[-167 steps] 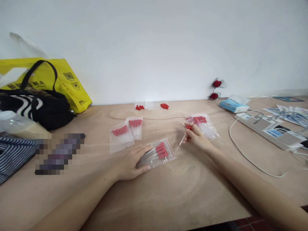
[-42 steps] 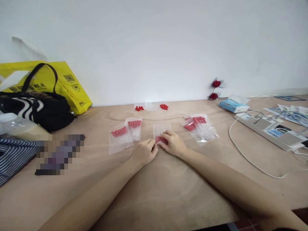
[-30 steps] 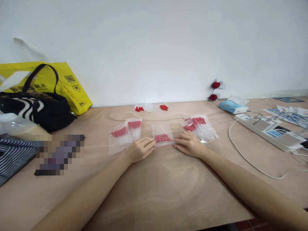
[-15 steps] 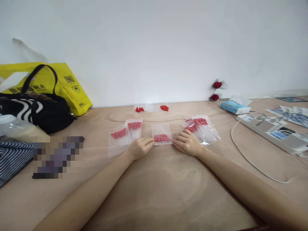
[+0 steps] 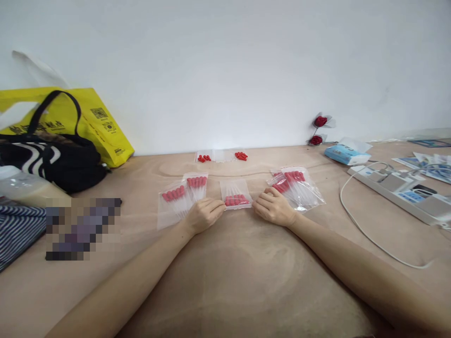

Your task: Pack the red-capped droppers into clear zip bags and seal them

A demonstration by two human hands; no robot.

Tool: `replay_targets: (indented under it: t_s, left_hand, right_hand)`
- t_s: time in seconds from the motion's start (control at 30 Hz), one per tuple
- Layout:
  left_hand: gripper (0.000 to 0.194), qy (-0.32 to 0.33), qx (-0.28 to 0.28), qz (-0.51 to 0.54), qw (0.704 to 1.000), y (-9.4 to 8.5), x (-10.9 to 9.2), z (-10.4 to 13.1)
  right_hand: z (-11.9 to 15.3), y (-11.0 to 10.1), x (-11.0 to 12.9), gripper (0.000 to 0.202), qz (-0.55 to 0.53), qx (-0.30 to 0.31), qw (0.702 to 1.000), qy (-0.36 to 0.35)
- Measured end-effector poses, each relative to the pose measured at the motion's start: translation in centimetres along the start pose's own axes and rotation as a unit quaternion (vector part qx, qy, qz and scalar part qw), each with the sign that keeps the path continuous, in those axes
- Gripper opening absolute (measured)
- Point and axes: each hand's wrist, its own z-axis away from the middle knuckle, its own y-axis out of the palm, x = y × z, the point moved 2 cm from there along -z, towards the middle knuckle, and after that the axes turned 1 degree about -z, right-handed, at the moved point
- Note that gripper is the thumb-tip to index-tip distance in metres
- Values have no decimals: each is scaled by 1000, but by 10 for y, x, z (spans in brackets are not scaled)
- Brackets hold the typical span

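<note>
A small clear zip bag (image 5: 234, 187) lies in front of me with several red-tipped white sticks (image 5: 237, 200) inside, red ends toward me. My left hand (image 5: 205, 215) is closed, thumb and fingers pinching the bag's near left corner. At the near right corner, my right hand (image 5: 274, 207) rests with its fingers curled together; whether they grip the edge is not clear. Beside my left hand are bags of similar red-tipped sticks (image 5: 173, 193), partly behind it. Another clear bag (image 5: 306, 197) holding such sticks lies just beyond my right hand.
Against the wall are loose red pieces (image 5: 241, 156) on clear plastic. A yellow bag (image 5: 109, 136), a black bag (image 5: 82, 162) and a bottle (image 5: 30, 185) stand left. Right are red artificial roses (image 5: 320, 122), a tissue pack (image 5: 345, 154) and a power strip (image 5: 394, 188) with a white cable.
My right fingers have curled in slightly and shifted a little away from the bag's right corner. The left pinch stays. The whole view has moved slightly.
</note>
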Motion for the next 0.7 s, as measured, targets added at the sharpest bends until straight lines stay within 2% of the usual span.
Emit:
replay_targets:
  t_s: [0.13,0.3,0.47,0.7]
  left_hand:
    - [17,4,5,-11,1000,-1,0,-3]
    - [16,11,-10,-23,1000,-2,-1,-3]
    - [15,28,-44,-21,998,-1,-2,-3]
    - [16,24,-42,-11,999,-2,-2,-5]
  right_hand:
    - [-6,-1,11,23,-4,-19,1000,18]
    - [-29,5,30,22,54,-80,995,-36]
    - [-45,11,38,20,79,-136,985,-70]
    - [-48,10,39,23,95,-122,986,-69]
